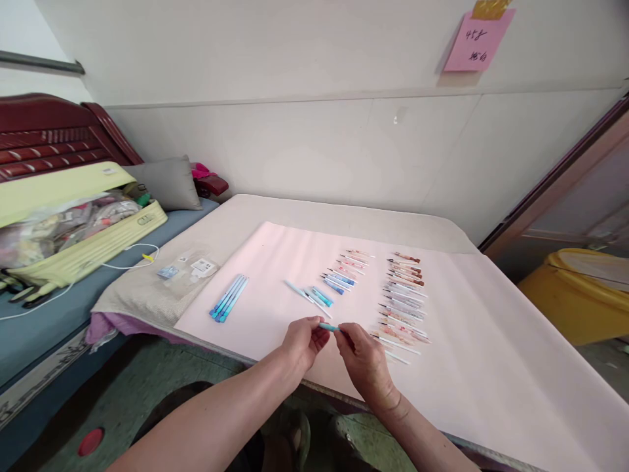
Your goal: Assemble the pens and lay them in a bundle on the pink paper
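Note:
My left hand [303, 341] and my right hand [362, 357] meet over the near edge of a pink sheet [275, 262] on the table. Both pinch the same small teal pen [328, 326], one at each end. A bundle of blue pens [229, 298] lies to the left. A white pen barrel and loose teal pieces [314, 296] lie just beyond my hands. Rows of blue caps [339, 280] and several patterned pens [403, 301] lie to the right.
Clear plastic packets [189, 269] lie at the table's left corner. A yellow case [73, 229] full of items sits on a bed to the left, with a grey pillow [170, 183]. A yellow bin [580, 292] stands on the right. A pink note [477, 40] hangs on the wall.

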{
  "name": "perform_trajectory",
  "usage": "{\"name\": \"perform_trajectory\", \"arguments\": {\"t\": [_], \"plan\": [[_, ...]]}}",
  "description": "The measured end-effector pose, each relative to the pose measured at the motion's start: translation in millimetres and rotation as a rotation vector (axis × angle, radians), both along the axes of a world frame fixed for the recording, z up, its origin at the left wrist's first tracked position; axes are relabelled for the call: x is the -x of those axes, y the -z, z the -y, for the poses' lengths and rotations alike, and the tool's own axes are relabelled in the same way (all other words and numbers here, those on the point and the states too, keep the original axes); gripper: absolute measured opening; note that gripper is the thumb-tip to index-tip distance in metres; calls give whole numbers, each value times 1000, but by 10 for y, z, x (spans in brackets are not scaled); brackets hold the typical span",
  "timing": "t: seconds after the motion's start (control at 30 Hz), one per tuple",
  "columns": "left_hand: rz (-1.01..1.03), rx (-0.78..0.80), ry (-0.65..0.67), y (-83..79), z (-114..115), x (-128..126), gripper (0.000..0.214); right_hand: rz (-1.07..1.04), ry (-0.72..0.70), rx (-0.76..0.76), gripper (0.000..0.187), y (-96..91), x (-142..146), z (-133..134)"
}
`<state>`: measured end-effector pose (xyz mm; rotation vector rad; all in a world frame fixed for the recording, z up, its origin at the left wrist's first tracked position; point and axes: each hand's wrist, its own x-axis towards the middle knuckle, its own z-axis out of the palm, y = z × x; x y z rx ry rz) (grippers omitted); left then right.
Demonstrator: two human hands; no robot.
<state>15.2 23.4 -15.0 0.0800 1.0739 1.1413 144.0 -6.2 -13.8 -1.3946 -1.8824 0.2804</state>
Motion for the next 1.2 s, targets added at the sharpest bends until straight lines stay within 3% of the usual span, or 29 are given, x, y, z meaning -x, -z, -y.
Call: {"name": "perform_trajectory", "arguments": {"t": [0.43,0.63,0.97,1.1,1.2], "plan": [[-33,8,64,-33,7,-10,4,-3,31,65,16,-44,17,1],[-71,9,73,-28,-27,-21,12,-33,44,98,13,-52,-2,-10],[-151,29,102,-53,-10,-18,26,-75,16,167,25,-94,-4,2],[-170,-30,105,-29,-9,3,28,-182,11,223,22,-74,18,-3],[-225,-71,95,-17,-8,14,30,-399,-15,366,18,-31,28,-36]]}}
